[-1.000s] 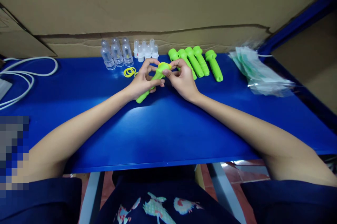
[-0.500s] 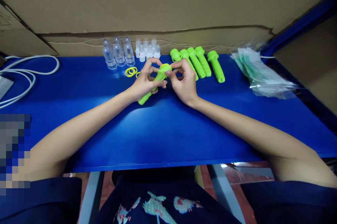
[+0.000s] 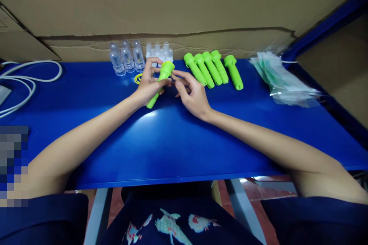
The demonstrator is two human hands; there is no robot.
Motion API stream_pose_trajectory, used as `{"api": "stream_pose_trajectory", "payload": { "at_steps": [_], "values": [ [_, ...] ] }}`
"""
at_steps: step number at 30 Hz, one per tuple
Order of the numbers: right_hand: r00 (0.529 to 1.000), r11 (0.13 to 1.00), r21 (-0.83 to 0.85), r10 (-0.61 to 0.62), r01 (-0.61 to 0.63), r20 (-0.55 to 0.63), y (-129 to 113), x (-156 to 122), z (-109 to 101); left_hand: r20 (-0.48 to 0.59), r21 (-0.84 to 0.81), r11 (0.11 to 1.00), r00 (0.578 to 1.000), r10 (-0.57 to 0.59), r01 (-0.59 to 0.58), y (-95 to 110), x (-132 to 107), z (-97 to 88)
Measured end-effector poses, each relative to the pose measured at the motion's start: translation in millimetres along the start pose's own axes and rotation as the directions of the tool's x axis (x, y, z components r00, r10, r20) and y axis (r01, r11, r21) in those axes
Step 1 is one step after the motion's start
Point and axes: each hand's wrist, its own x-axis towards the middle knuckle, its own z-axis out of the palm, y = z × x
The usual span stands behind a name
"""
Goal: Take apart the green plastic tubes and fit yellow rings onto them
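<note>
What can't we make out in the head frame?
All head view:
- Yellow rings: full count, partly hidden by the left hand.
- Held green handle: middle, covered by that hand.
- Small clear-topped pieces: some bases, behind that hand.
- Plastic bags: any print, too small and blurred.
- White cable: ends, cut off by left edge.

Short navy sleeves (image 3: 316, 218), dark lap cloth (image 3: 178, 210) with pale green-and-red printed motifs (image 3: 172, 227)
</note>
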Motion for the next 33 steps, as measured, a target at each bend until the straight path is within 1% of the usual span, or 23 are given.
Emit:
{"api": "stream_pose_trajectory", "payload": {
  "at_steps": [2, 4, 6, 9, 11, 15, 20, 27, 31, 33],
  "values": [
    [1.0, 1.0, -0.013, -0.015, 0.015, 0.001, 2.5, -0.1, 0.3, 0.005, 0.018, 1.0, 1.0, 0.002, -0.002, -1.9, 2.3, -3.2],
    [0.999, 0.998, -0.063, -0.026, 0.024, -0.031, 8.7, 2.1, -0.6, 0.015, 0.025, 1.0, 1.0, -0.001, 0.0, -3.1, 2.4, -4.0],
    [0.998, 0.99, -0.13, -0.052, 0.047, -0.028, 15.3, 5.0, -2.2, 0.024, 0.037, 0.999, 1.0, 0.003, -0.004, -3.7, 1.4, -3.2],
    [0.993, 0.967, -0.232, -0.088, 0.104, 0.082, 19.9, 7.8, -4.5, 0.033, 0.066, 0.998, 0.999, 0.02, -0.022, -4.9, 0.3, -2.1],
    [0.985, 0.957, -0.266, -0.074, 0.114, 0.156, 18.8, 8.2, -5.3, 0.03, 0.083, 0.996, 0.999, 0.035, -0.038, -6.6, 0.5, -2.1],
    [0.972, 0.961, -0.262, -0.029, 0.092, 0.232, 14.1, 7.4, -5.5, -0.007, 0.11, 0.991, 0.997, 0.081, -0.08, -10.5, 1.7, -3.0],
    [0.957, 0.961, -0.254, -0.035, 0.111, 0.287, 15.3, 7.0, -4.4, -0.042, 0.204, 0.96, 0.978, 0.205, -0.193, -13.8, 3.9, -3.6],
    [0.953, 0.96, -0.253, -0.036, 0.116, 0.301, 14.9, 6.3, -3.2, -0.06, 0.273, 0.942, 0.974, 0.217, -0.193, -15.3, 4.4, -5.0],
    [0.946, 0.96, -0.246, -0.047, 0.131, 0.319, 14.5, 5.1, -2.8, -0.077, 0.248, 0.95, 0.973, 0.216, -0.191, -14.3, 2.7, -5.8],
    [0.949, 0.958, -0.248, -0.063, 0.144, 0.308, 16.5, 4.3, -2.3, -0.073, 0.226, 0.955, 0.975, 0.211, -0.19, -14.2, 2.3, -5.5]
  ]
}}
